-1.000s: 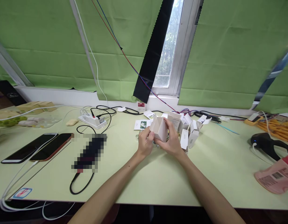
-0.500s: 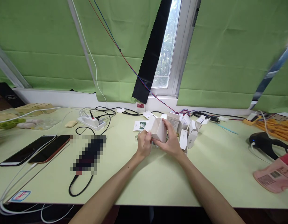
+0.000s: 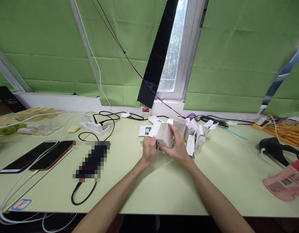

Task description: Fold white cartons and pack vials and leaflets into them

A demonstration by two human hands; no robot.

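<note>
A small white cardboard box [image 3: 166,137] with its top uncovered is held above the table, tilted so its inside faces me. My right hand [image 3: 177,147] grips it from the right, thumb low on the front and fingers over the far edge. Curled at the box's left side, my left hand [image 3: 148,150] pinches near a raised flap [image 3: 155,130]. Several white boxes [image 3: 190,144] stand and lie just right of my hands. Behind the held box is a white card with a flower picture [image 3: 144,130]. Small shiny items under my hands are mostly hidden.
To the left lie two phones [image 3: 28,157], a pixelated dark device with a black cable, and a white power strip [image 3: 96,127]. On the right are a black handheld device [image 3: 272,149], a pink pouch [image 3: 285,183] and orange sticks [image 3: 286,135]. Cables run along the wall.
The box and my left hand have shifted very slightly to the left, and the flap angle differs a little. My right hand keeps its grip.
</note>
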